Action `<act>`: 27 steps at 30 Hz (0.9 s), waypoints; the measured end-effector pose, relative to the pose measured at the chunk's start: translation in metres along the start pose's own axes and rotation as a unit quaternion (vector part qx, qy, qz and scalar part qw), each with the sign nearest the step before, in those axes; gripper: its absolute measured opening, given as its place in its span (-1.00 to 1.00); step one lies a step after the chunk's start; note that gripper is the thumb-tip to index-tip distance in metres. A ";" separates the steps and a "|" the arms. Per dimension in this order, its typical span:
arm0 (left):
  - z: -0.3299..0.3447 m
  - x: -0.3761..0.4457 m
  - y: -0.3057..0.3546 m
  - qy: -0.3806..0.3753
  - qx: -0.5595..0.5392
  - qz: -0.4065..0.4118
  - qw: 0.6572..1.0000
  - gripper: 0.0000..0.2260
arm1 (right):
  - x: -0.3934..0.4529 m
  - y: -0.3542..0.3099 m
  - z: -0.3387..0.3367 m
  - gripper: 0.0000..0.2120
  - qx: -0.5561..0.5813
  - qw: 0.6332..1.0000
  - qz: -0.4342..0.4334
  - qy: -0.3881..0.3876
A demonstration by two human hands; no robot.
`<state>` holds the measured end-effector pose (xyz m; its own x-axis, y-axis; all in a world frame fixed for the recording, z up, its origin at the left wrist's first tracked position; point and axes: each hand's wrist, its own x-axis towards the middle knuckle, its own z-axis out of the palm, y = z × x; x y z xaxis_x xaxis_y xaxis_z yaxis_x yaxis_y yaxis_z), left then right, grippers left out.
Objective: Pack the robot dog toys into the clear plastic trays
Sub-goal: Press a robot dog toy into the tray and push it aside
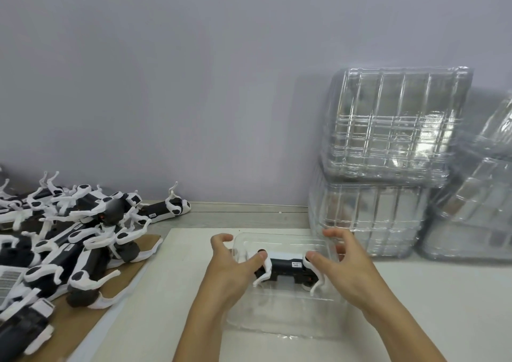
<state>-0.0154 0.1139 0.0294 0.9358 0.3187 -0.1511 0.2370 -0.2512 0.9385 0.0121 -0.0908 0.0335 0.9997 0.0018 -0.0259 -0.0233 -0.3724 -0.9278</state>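
A black and white robot dog toy [285,268] lies on its side inside a clear plastic tray [279,330] on the white board in front of me. My left hand [231,269] touches the toy's left end with its thumb, the other fingers spread loosely over the tray's far left corner. My right hand [345,264] mirrors it, thumb on the toy's right end and fingers hanging over the tray's far right corner. Neither hand wraps around the toy. A heap of several more robot dog toys [69,237] lies at the left.
The heap rests on brown cardboard [83,323] beside the white board [166,292]. Stacks of clear trays [388,129] stand at the right against the wall, more of them [471,209] further right. One lone toy [169,210] lies by the wall.
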 end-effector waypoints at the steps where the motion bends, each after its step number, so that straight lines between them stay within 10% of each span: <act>1: 0.000 0.002 -0.001 -0.001 0.005 -0.010 1.000 -0.40 | 0.001 0.001 0.001 -0.54 0.001 1.000 0.002 0.001; 11: 0.000 -0.001 -0.002 -0.002 -0.016 0.019 1.000 -0.61 | 0.001 0.010 -0.002 -0.42 0.015 1.000 -0.001 -0.018; 27: -0.016 -0.011 0.007 -0.032 -0.105 0.116 0.987 -0.38 | -0.005 -0.004 -0.025 -0.48 0.014 0.995 -0.091 -0.029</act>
<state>-0.0281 0.1235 0.0428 0.9746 0.2152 0.0618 -0.0378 -0.1138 0.9928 0.0074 -0.1124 0.0462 0.9851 0.1203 0.1231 0.1570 -0.3351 -0.9290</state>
